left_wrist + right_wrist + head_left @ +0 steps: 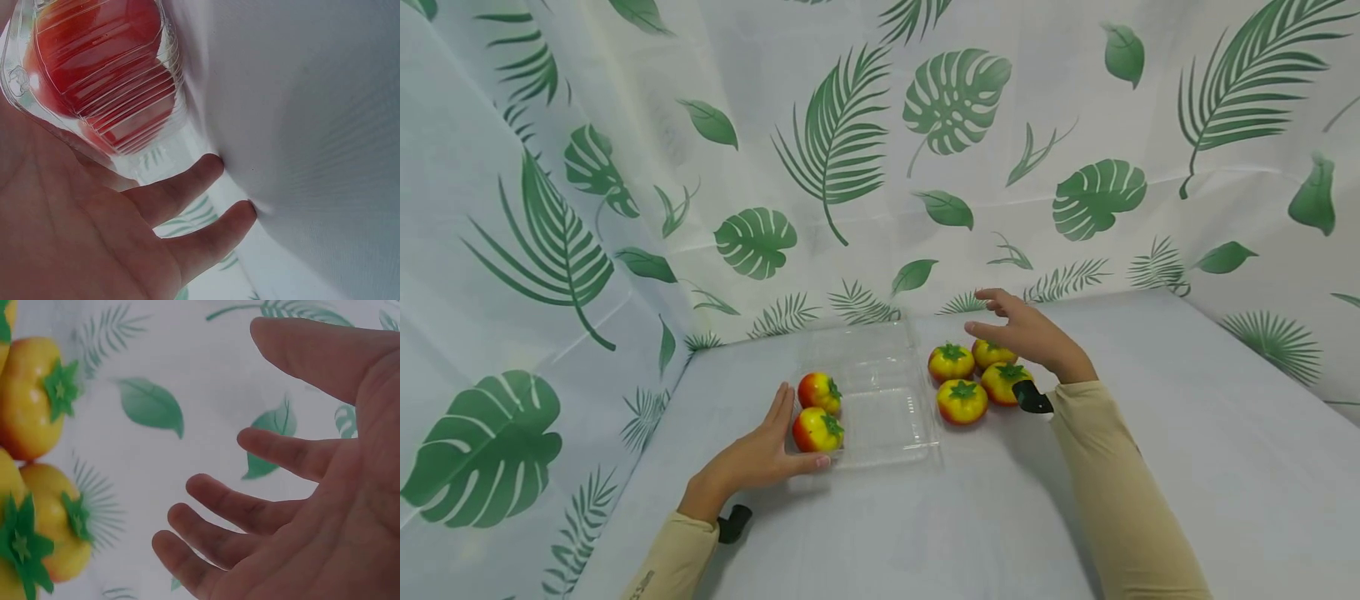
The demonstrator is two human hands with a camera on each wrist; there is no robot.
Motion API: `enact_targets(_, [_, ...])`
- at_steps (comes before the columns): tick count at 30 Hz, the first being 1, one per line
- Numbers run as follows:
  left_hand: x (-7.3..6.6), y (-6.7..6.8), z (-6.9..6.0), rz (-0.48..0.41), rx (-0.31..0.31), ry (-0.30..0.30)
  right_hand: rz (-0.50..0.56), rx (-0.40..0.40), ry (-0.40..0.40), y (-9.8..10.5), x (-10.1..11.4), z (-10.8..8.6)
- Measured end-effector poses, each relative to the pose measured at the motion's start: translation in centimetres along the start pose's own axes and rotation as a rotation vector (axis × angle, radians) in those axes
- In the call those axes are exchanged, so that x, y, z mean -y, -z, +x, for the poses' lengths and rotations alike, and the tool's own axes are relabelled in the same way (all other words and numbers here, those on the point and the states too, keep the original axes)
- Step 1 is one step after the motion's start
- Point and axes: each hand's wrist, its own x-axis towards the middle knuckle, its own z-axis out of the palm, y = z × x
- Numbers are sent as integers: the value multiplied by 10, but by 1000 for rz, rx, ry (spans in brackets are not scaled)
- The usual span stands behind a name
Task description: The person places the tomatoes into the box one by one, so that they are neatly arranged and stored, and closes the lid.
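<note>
fruits (962, 408): red-yellow, green calyxes (961, 389) | backdrop (880, 242): white, green leaf print | table (895, 533): pale grey | sleeves (1120, 492): beige

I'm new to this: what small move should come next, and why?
Probably lower the right hand to one of the four loose fruits: it is empty and near them, while the clear container by the left hand has bare space beside its two fruits.
</note>
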Motion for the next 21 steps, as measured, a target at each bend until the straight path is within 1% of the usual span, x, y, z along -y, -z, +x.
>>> enact_targets(4, [0,0,0,2,2,6,7,15,-44,9,-13,-2])
enact_targets(6, [0,0,0,2,2,7,25,22,-49,12,-18,-3])
enact_targets(12, [1,0,-1,-1,4,9,73,49,-14,15,-32,-3])
enact_targets(17, [2,0,0,0,5,10,73,70,11,13,-41,-2])
enact_targets(21, [2,-1,1,4,7,8,71,100,14,11,-48,1])
